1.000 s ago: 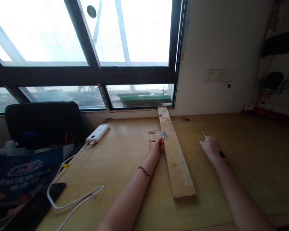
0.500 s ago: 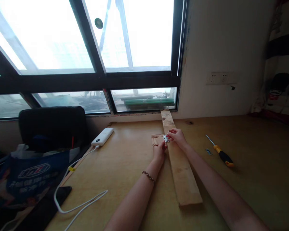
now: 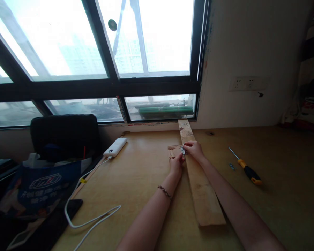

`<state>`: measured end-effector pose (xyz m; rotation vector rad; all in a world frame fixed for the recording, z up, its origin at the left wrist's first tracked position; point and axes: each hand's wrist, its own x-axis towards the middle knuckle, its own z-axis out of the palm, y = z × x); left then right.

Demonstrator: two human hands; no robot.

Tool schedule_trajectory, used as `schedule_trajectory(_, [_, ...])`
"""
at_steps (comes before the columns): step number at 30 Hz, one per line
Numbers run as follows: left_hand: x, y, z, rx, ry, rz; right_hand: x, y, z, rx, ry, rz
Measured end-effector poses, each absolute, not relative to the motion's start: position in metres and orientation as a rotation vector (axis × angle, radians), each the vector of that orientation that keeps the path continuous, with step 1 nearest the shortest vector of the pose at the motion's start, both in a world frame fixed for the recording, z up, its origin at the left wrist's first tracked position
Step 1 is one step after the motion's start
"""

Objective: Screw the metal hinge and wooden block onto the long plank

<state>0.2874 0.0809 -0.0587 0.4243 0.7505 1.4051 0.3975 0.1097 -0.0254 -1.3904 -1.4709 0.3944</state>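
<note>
A small silver metal hinge (image 3: 183, 150) lies where a short wood piece (image 3: 173, 150) meets the left edge of a long wooden board (image 3: 205, 198). My left hand (image 3: 176, 164) pinches the lower end of the hinge, its wrist resting on the table beside the board. From the right, my right hand (image 3: 194, 151) reaches over the board, thumb and finger pinched together at the hinge's upper end. Whatever sits between those fingertips is too small to make out.
A yellow-and-black screwdriver (image 3: 247, 170) and several screws (image 3: 232, 166) lie right of the board on the wooden table (image 3: 143, 181). At left are a white power bank (image 3: 115, 147) with a cable (image 3: 94, 223), a black chair (image 3: 64, 134) and a blue bag (image 3: 47, 188). Behind stands a window.
The view has shifted slightly, moving the scene to the right in the picture. My right fingertips have come down closer against the hinge, which now appears more edge-on. My left hand keeps its grip.
</note>
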Motion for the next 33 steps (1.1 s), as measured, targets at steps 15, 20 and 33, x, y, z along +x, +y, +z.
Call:
schedule_trajectory(15, [0.287,0.081,-0.056,0.411,0.747,1.407,0.393,0.103,-0.020,-1.325,-1.552,0.395])
schedule_trajectory(20, [0.287,0.081,-0.056,0.431,0.745,1.427,0.391,0.101,-0.018,-1.310,-1.612,0.361])
schedule_trajectory(33, [0.287,0.079,-0.054,0.484,0.777,1.442,0.389,0.099,-0.020,-1.397,-1.592,0.306])
